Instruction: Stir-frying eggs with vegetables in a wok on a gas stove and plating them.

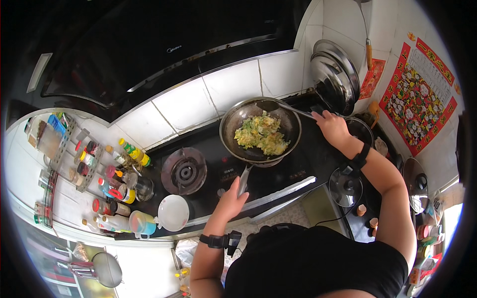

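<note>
My left hand (pixel 230 200) grips the metal handle (pixel 244 179) of a wok (pixel 224 135) that sits over the right side of the black gas hob. Inside the wok lies a yellow and green mass that looks like scrambled egg with chopped greens (pixel 262 133). In my right hand (pixel 332 131) is the long handle of a metal spatula (pixel 296 109). Its blade rests inside the wok at the upper rim, beside the food and partly hard to make out against the dark metal.
Left of the wok is a bare gas burner (pixel 185 172), with a white bowl (pixel 173 212) near the counter edge. Seasoning bottles (pixel 135 152) crowd the left wall. Steel lids (pixel 334 76) lean at the back right; a glass lid (pixel 346 187) and eggshells (pixel 361 210) lie right. A range hood (pixel 179 41) overhangs the back.
</note>
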`<state>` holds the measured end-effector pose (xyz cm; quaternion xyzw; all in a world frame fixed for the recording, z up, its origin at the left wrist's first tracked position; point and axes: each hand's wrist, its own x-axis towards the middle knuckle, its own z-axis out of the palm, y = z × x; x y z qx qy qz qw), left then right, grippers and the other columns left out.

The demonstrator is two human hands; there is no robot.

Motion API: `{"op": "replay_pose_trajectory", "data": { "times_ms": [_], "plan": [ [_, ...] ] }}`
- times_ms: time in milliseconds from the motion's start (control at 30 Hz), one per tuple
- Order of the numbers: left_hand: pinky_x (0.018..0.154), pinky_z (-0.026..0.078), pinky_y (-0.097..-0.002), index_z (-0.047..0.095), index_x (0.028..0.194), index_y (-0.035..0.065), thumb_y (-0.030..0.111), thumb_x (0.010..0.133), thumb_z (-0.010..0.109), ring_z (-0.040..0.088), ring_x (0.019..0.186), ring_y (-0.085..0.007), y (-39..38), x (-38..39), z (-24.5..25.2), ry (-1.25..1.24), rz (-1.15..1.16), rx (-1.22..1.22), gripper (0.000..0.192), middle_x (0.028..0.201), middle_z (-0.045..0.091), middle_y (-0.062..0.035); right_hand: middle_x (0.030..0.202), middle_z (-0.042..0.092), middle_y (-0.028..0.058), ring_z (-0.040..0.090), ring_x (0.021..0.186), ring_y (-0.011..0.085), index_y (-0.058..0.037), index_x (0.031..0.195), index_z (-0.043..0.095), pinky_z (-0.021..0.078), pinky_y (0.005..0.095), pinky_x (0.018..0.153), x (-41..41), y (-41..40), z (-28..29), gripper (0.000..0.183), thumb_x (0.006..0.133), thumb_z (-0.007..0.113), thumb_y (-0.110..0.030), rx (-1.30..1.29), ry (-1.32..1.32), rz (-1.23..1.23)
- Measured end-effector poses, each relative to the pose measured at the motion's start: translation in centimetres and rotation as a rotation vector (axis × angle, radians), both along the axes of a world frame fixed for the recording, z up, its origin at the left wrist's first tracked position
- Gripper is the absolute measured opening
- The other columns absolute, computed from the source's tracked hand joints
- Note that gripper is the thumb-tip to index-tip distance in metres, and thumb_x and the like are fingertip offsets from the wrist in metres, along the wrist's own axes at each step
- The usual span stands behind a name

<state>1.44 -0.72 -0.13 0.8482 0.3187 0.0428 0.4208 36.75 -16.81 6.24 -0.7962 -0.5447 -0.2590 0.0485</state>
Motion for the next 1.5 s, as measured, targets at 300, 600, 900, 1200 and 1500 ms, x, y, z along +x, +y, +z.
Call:
{"op": "replay_pose_trajectory", "data": {
  "times_ms": [300, 600, 900, 1200, 1500],
  "plan": [
    [0.094, 0.040, -0.0393, 0.024, 0.139, 0.0026, 0.027, 0.086, 0.056, 0.050, 0.113, -0.0404, 0.6, -0.4, -0.9, -0.032, -0.037, 0.042, 0.067, 0.121, 0.051, -0.0285, 0.060, 0.062, 0.0064, 0.055, 0.045, 0.0131, -0.0043, 0.105, 0.063, 0.0445, 0.0277, 0.046, -0.9, 0.9, 7.0, 0.029, 0.087, 0.046, -0.017, -0.427, 1.033, 0.052],
    [0.090, 0.043, -0.0409, 0.019, 0.141, 0.0023, 0.026, 0.083, 0.054, 0.053, 0.107, -0.0434, 0.9, 0.0, -1.0, 0.009, -0.066, -0.108, 0.072, 0.114, 0.053, -0.0327, 0.067, 0.061, 0.0041, 0.048, 0.047, 0.0085, -0.0156, 0.120, 0.057, 0.0393, 0.0243, 0.043, -4.7, 8.0, 8.9, 0.036, 0.089, 0.041, -0.023, -0.957, 1.145, -0.073],
    [0.089, 0.042, -0.0426, 0.016, 0.140, 0.0001, 0.021, 0.083, 0.050, 0.052, 0.105, -0.0441, 0.9, 0.3, -1.2, 0.027, -0.123, -0.160, 0.071, 0.115, 0.052, -0.0324, 0.061, 0.061, 0.0069, 0.056, 0.048, 0.0175, -0.0008, 0.068, 0.058, 0.0465, 0.0306, 0.043, -3.1, 11.6, -1.8, 0.023, 0.082, 0.047, -0.016, -0.928, 1.005, -0.144],
    [0.091, 0.042, -0.0425, 0.014, 0.141, -0.0003, 0.021, 0.083, 0.049, 0.051, 0.107, -0.0439, 1.5, 0.0, -1.0, 0.026, -0.135, -0.150, 0.071, 0.117, 0.050, -0.0326, 0.065, 0.061, 0.0133, 0.061, 0.053, 0.0254, -0.0025, 0.083, 0.058, 0.0506, 0.0370, 0.053, -9.0, 9.3, -3.7, 0.022, 0.087, 0.042, -0.018, -0.434, 0.895, -0.095],
    [0.092, 0.042, -0.0424, 0.013, 0.141, 0.0009, 0.021, 0.083, 0.050, 0.051, 0.107, -0.0435, 1.3, 0.2, -0.6, 0.046, -0.130, -0.138, 0.072, 0.118, 0.051, -0.0317, 0.080, 0.064, 0.0145, 0.063, 0.076, 0.0331, -0.0108, 0.096, 0.063, 0.0508, 0.0428, 0.066, -9.0, 6.0, 0.1, 0.020, 0.084, 0.050, -0.020, -0.265, 0.405, -0.151]
  ]
}}
